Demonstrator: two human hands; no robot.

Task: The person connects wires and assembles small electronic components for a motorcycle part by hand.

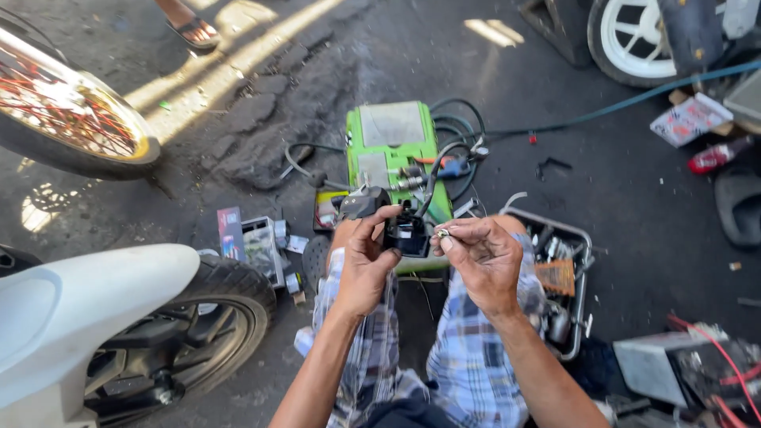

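Left hand (366, 265): closed around a black switch housing (396, 230) with cables running from it — held above the knees.
Right hand (481, 257): fingertips pinched shut on a small metal part (442, 233), just beside the housing.
Behind the hands: green box-shaped machine (392, 154) on the ground, dark hoses (456, 131) coiled beside it.
Right of the knees: metal tray (585, 238) full of tools and parts.
Lower left: white scooter fender (75, 309) over a black tyre (234, 297).
Upper left: spoked wheel (67, 119) — a sandalled foot (193, 30) of another person beyond it.
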